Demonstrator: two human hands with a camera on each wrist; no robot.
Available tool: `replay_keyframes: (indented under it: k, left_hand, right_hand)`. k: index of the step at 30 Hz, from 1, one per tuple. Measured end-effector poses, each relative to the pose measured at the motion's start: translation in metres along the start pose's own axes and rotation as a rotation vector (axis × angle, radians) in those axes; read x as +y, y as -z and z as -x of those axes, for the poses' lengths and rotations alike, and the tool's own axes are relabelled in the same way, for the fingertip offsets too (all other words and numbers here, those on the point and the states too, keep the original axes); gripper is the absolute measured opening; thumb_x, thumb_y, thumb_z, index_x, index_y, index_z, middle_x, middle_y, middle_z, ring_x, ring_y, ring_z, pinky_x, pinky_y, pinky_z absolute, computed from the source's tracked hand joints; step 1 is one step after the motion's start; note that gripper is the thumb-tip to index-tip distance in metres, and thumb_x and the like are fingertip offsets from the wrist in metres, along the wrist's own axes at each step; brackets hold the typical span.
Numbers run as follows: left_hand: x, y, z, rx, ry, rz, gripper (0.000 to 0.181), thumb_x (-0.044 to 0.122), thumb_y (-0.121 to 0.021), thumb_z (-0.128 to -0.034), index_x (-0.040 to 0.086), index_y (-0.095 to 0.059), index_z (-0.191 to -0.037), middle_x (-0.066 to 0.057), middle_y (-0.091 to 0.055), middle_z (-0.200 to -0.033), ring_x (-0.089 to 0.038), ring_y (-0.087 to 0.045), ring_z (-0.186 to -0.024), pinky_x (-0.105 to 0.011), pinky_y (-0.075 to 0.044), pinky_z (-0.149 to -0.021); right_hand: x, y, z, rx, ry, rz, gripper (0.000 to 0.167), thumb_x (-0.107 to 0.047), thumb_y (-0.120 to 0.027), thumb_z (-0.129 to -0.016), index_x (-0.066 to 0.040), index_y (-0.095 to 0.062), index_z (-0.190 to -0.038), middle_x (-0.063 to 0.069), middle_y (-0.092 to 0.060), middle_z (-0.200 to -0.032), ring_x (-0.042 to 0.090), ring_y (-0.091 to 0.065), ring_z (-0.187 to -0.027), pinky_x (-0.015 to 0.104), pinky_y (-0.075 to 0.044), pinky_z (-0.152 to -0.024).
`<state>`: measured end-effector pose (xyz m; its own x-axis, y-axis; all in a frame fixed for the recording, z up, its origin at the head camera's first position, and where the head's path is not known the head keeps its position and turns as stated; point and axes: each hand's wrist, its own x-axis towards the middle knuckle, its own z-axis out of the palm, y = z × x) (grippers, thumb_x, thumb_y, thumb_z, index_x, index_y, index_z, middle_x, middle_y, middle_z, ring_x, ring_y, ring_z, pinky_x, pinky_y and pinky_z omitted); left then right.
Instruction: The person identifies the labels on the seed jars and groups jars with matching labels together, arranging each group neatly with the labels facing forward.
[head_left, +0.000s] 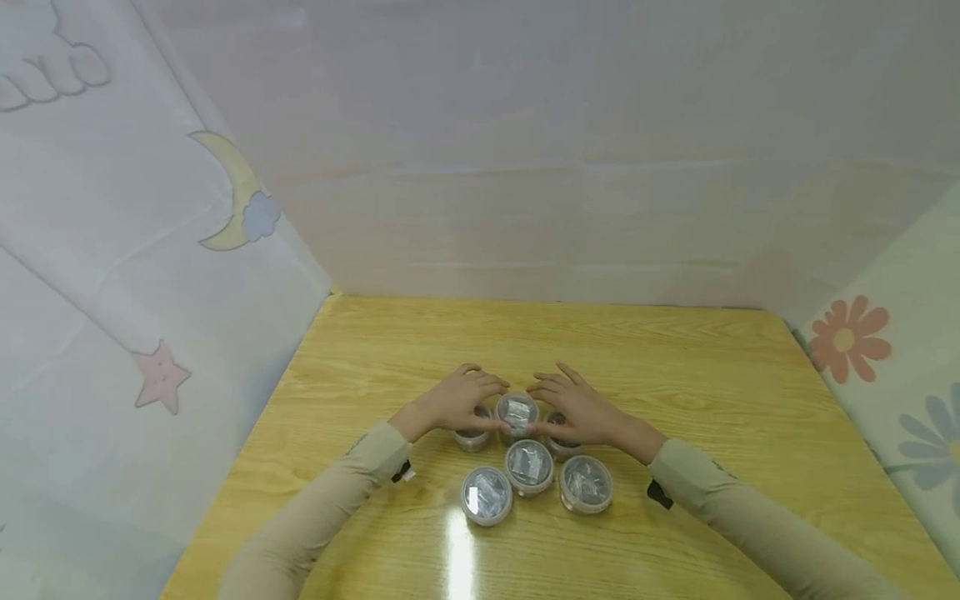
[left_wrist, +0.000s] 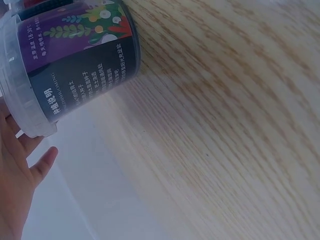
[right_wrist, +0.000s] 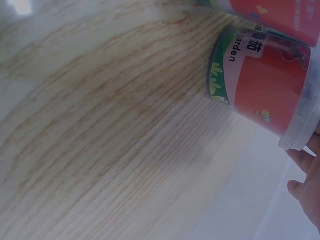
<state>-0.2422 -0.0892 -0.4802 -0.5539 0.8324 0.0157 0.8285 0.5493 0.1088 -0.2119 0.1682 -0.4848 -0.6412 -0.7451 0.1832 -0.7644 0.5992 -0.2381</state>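
Translucent plastic: lids [head_left: 529, 463] of six round tubs [head_left: 587, 493], standing upright on the table [head_left: 675, 375]. Far middle tub [head_left: 517, 410]: between my left hand [head_left: 459, 402] and right hand [head_left: 583, 414], neither clearly nearer; axis vertical. Left tub [head_left: 472, 444]: partly beneath my left thumb [head_left: 489, 424]. Right tub [head_left: 564, 450]: likewise beneath my right thumb [head_left: 553, 430]. Grip: both hands spread, pinching nothing visible; whether they touch the far middle tub, I cannot tell.

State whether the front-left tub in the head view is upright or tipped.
Upright: the front-left tub stands on the table, its round top facing up toward the head camera.
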Motion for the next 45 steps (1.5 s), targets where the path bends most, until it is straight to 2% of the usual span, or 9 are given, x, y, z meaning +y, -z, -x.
replay_keyframes:
  k: [11,24,35,45]
  left_hand:
    - [-0.0007,0.0004,0.0005,0.036,-0.006,-0.003,0.083,0.076,-0.029,-0.0825,0.013,-0.051,-0.131,0.0,-0.052,-0.134,-0.016,-0.048,-0.123,-0.048,-0.029,-0.109]
    - [-0.0003,0.0021,0.0011,0.068,0.022,0.03,0.082,0.076,-0.029,-0.0826,0.014,-0.05,-0.132,0.001,-0.051,-0.136,-0.022,-0.048,-0.122,-0.045,-0.031,-0.108]
    - [0.0002,0.001,0.0015,0.097,0.037,0.046,0.083,0.075,-0.029,-0.0835,0.013,-0.047,-0.135,0.002,-0.047,-0.139,-0.018,-0.046,-0.125,-0.043,-0.033,-0.108]
    - [0.0011,0.0052,0.0005,0.116,0.049,0.08,0.082,0.074,-0.029,-0.0844,0.013,-0.046,-0.136,0.0,-0.044,-0.142,-0.018,-0.042,-0.128,-0.045,-0.032,-0.108]
  right_hand:
    - [0.0002,0.0016,-0.0004,0.023,-0.006,0.017,0.066,-0.061,-0.053,-0.084,-0.01,-0.056,-0.126,0.005,-0.057,-0.128,0.029,-0.036,-0.133,0.054,-0.008,-0.114]
    - [-0.0009,0.0024,0.0009,0.058,-0.048,-0.027,0.066,-0.061,-0.055,-0.084,-0.01,-0.055,-0.127,0.007,-0.055,-0.13,0.028,-0.037,-0.132,0.052,-0.009,-0.114]
    - [-0.0003,0.0029,0.0011,0.173,0.007,-0.035,0.064,-0.054,-0.063,-0.081,-0.005,-0.059,-0.122,0.012,-0.057,-0.127,0.033,-0.043,-0.126,0.058,-0.018,-0.11]
    - [0.0006,0.0073,0.0004,0.166,-0.038,-0.051,0.061,-0.049,-0.069,-0.079,-0.009,-0.059,-0.123,0.009,-0.058,-0.126,0.033,-0.042,-0.127,0.057,-0.014,-0.112]
